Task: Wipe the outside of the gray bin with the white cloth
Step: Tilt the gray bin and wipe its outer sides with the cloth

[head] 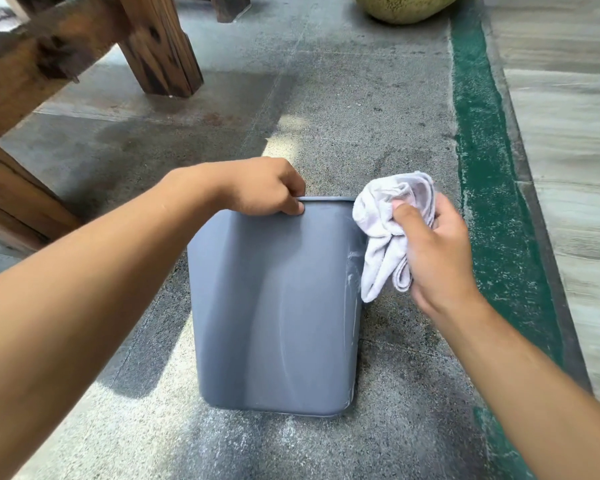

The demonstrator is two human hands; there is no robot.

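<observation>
The gray bin (274, 306) stands on the speckled concrete floor (378, 116), tipped away. The left hand (260, 188) has its fingers (297, 206) clenched over the far rim. The right hand (430, 247) grasps the bunched white cloth (385, 230) against the bin's right upper corner. Wooden bench legs (156, 43) stand beyond the left hand.

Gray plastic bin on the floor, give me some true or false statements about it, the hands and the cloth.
1. The left hand grips the rim of the gray plastic bin. True.
2. The crumpled white cloth lies on the speckled concrete floor. False: the right hand holds it at the bin's upper right corner.
3. The bin lies flat on its side. False: it stands on the floor.
4. Brown wooden furniture legs stand beyond the bin, to its left. True.
</observation>
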